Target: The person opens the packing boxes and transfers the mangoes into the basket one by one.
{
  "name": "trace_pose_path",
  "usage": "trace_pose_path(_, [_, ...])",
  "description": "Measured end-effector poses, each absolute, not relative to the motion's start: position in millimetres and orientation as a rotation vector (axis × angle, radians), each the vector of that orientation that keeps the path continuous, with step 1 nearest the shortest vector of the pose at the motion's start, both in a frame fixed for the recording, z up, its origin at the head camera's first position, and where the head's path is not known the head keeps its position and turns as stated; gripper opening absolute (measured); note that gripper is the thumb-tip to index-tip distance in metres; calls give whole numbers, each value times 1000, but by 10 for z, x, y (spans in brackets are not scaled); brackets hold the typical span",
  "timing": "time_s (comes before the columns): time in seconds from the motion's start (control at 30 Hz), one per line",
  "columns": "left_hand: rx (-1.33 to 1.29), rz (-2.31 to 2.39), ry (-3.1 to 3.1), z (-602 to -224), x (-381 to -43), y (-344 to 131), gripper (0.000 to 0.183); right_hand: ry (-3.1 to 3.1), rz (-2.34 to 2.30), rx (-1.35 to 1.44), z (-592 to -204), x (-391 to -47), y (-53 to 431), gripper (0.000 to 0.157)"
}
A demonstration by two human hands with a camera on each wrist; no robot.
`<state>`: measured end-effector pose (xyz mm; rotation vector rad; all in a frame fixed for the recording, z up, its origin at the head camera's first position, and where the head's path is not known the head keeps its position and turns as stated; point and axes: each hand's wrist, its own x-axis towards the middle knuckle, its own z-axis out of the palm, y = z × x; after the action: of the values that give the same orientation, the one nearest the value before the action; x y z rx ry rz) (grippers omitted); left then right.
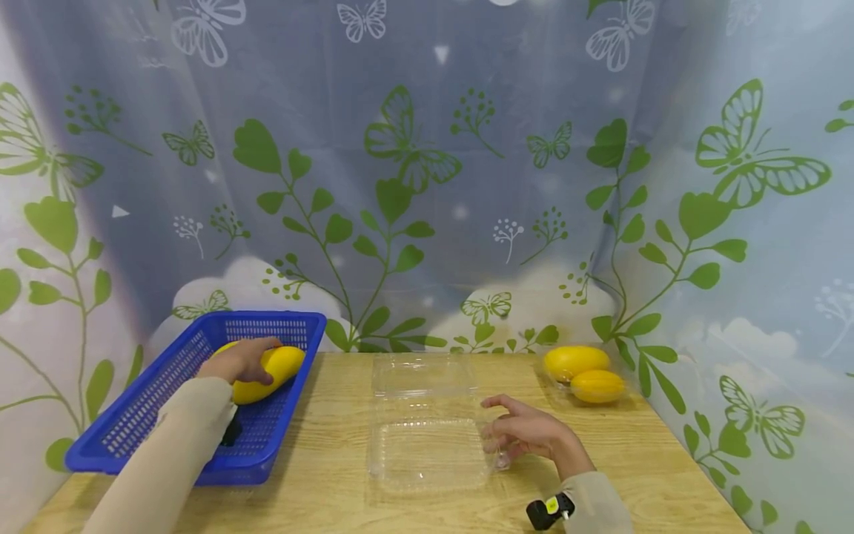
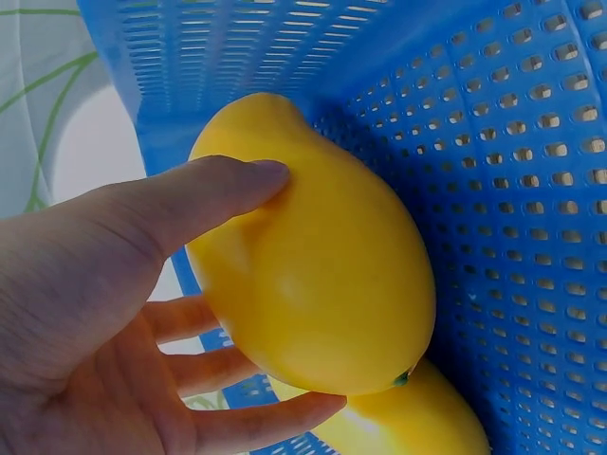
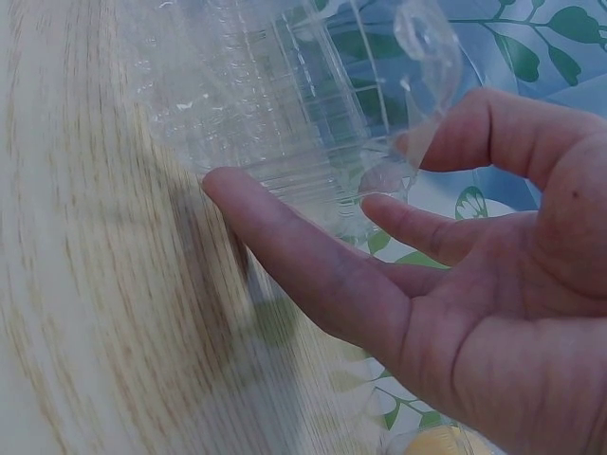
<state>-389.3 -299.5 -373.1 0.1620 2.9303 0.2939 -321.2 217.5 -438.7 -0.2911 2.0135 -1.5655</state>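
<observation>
In the left wrist view my left hand (image 2: 104,275) grips a smooth yellow mango (image 2: 322,256), its thumb on one side and fingers on the other. A second yellow mango (image 2: 413,422) lies partly hidden beneath it. Both are inside the blue perforated basket (image 1: 293,400), where the head view shows my left hand (image 1: 239,361) reaching in. My right hand (image 1: 530,434) is at the right edge of a clear plastic clamshell box (image 1: 430,452), whose lid (image 1: 420,373) lies back. In the right wrist view my right hand (image 3: 446,294) has its fingers loosely spread, touching the box rim.
At the table's back right, two yellow fruits (image 1: 577,363) sit in clear packaging. The wooden table (image 1: 333,460) carries the basket at left and the box in the middle. A patterned curtain (image 1: 427,222) hangs behind and along both sides.
</observation>
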Motion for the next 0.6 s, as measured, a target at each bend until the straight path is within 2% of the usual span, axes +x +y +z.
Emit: trace_pose_path(0.6, [152,305,2916,-3799,-3950,-2973,73,2014,-1574,-290,-4367,-3193,2164,67])
